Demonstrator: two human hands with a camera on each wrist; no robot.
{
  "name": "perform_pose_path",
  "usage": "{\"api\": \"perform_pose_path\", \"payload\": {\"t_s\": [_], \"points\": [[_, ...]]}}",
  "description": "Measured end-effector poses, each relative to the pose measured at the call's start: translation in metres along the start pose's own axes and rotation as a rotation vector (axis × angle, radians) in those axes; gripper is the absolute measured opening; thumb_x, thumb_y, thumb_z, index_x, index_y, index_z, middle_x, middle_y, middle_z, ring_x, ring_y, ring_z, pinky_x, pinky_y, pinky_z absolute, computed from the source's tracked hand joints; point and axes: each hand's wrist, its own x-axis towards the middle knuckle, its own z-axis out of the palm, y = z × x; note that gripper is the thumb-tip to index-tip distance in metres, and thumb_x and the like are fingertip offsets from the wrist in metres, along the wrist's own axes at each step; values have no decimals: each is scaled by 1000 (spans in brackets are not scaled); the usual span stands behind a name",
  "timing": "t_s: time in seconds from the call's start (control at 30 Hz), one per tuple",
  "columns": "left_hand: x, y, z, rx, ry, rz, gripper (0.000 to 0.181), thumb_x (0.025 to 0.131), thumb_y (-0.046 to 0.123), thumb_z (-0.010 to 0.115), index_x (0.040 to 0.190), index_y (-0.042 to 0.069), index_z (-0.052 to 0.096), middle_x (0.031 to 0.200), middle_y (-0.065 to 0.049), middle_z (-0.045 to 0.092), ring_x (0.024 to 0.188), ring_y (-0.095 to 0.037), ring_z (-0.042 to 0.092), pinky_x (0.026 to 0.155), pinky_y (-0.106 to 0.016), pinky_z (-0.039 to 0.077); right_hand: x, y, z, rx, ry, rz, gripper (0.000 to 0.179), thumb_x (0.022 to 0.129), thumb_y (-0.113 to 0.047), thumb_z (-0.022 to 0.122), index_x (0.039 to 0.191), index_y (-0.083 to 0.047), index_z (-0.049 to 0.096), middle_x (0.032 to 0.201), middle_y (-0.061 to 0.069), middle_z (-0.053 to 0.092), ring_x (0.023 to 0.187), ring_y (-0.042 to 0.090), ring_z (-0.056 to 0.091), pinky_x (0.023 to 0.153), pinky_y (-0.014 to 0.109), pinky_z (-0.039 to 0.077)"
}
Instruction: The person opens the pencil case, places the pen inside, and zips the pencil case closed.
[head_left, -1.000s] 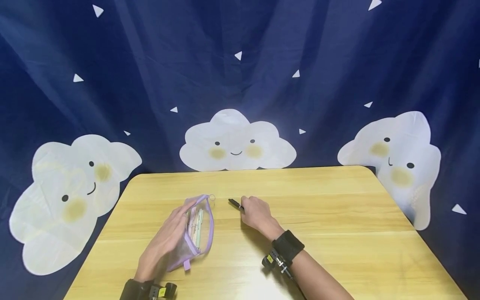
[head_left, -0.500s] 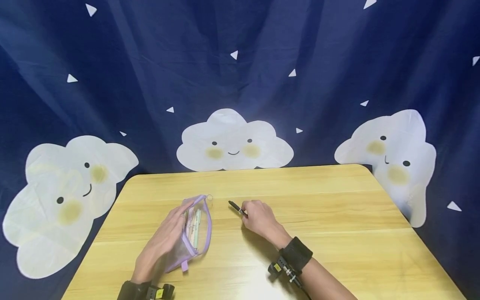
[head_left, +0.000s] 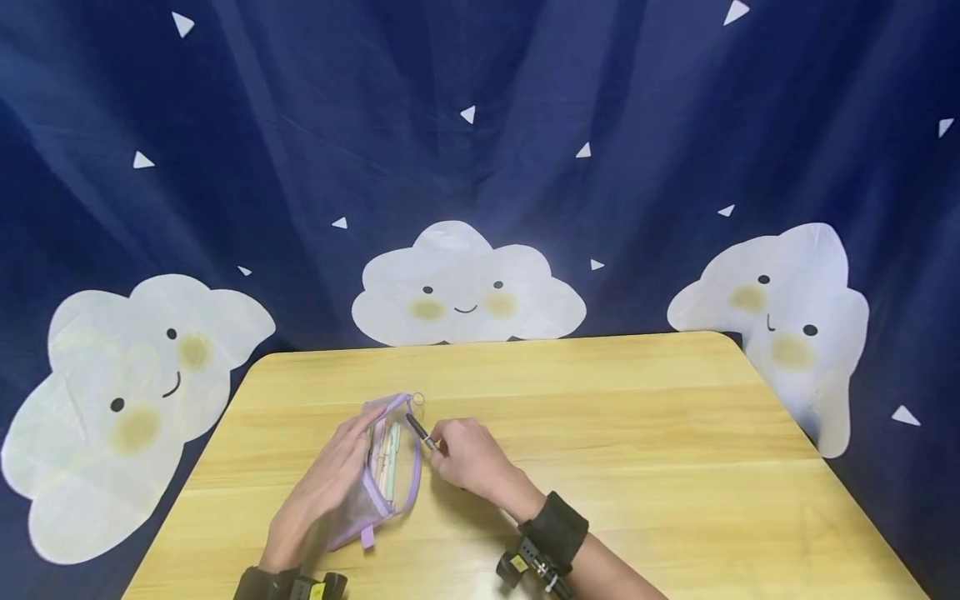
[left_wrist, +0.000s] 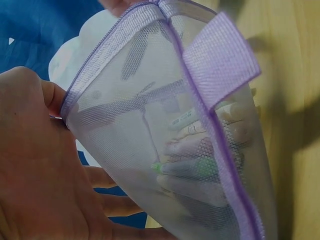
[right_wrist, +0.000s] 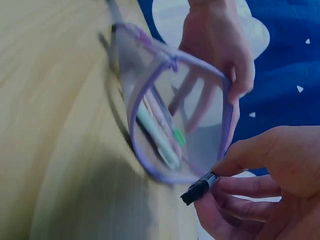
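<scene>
A purple-trimmed mesh pencil case [head_left: 352,518] lies on the table with its zipped mouth spread wide. Several pens [right_wrist: 152,125] in pale pink, mint and green are inside it, also visible through the mesh [left_wrist: 115,135] in the left wrist view. My left hand [head_left: 328,473] holds the case's left side, thumb at the rim and fingers along the outside. Between thumb and fingers, my right hand [head_left: 474,460] pinches a black pen [head_left: 420,431]. The pen's dark end [right_wrist: 192,194] points at the mouth and overlaps the right rim in the head view.
The wooden table [head_left: 637,450] extends to the right and behind the case. A small ring [head_left: 418,399] hangs at the case's far corner, and a purple fabric tab [left_wrist: 220,60] sticks out at its near end. A blue curtain [head_left: 420,125] with clouds hangs behind.
My right hand has carried the black pen leftward and slightly nearer, from beside the case to its mouth. The left hand and the case have stayed nearly still.
</scene>
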Motion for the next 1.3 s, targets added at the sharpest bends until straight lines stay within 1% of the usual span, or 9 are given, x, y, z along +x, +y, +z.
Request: {"api": "perform_pose_path", "payload": {"t_s": [0.23,0.33,0.57,0.73,0.87,0.97,1.1,1.2,1.3], "points": [[-1,2,-1,-16,-11,-24,52,112,25,24,164,23,29,164,-21,29,146,-49,31,111,-75,26,10,-17,19,127,-31,26,36,90,-1,69,125,7,67,77,2,68,47,6,52,40,20,44],[-1,2,-1,-7,-14,-29,52,112,26,24,164,22,30,164,-21,29,146,-49,31,112,-74,26,15,-22,27,169,-45,60,40,89,1,69,129,8,65,74,0,66,48,7,53,40,20,45],[0,2,3,13,-8,-26,52,113,29,23,163,19,30,163,-23,29,145,-50,32,111,-75,28,26,-26,44,370,-78,153,50,89,6,69,137,13,56,69,2,63,51,17,64,46,28,55],[0,2,3,16,-4,-6,52,112,28,23,163,18,31,162,-25,30,144,-52,34,108,-77,30,33,-24,54,384,-37,149,54,87,5,70,139,12,55,59,-2,59,45,12,59,39,21,48],[1,2,4,27,-7,-5,52,112,26,24,163,18,31,162,-26,30,143,-53,35,108,-76,31,37,-24,59,381,-14,150,53,88,3,70,138,10,57,55,-3,58,44,17,61,37,16,41],[1,2,5,29,-8,-10,52,112,25,25,163,18,32,162,-26,30,142,-53,36,108,-76,32,37,-25,59,388,-14,163,51,87,5,70,137,10,58,57,-3,59,49,22,66,38,17,44],[1,2,6,20,-4,-1,52,112,26,25,163,18,32,162,-26,30,142,-53,36,107,-76,32,38,-25,57,415,-28,168,50,85,10,66,134,13,58,61,0,61,53,22,69,42,19,49],[2,2,7,18,-4,12,52,112,25,25,163,17,31,162,-27,29,143,-54,34,107,-77,31,38,-22,54,466,-38,162,50,83,14,63,132,15,58,67,6,65,57,25,70,45,23,53],[2,3,7,21,-7,11,52,112,25,26,163,18,31,163,-28,27,144,-55,30,107,-79,28,37,-17,50,488,-24,141,45,83,13,62,128,12,63,79,9,69,62,22,69,50,25,56]]}}
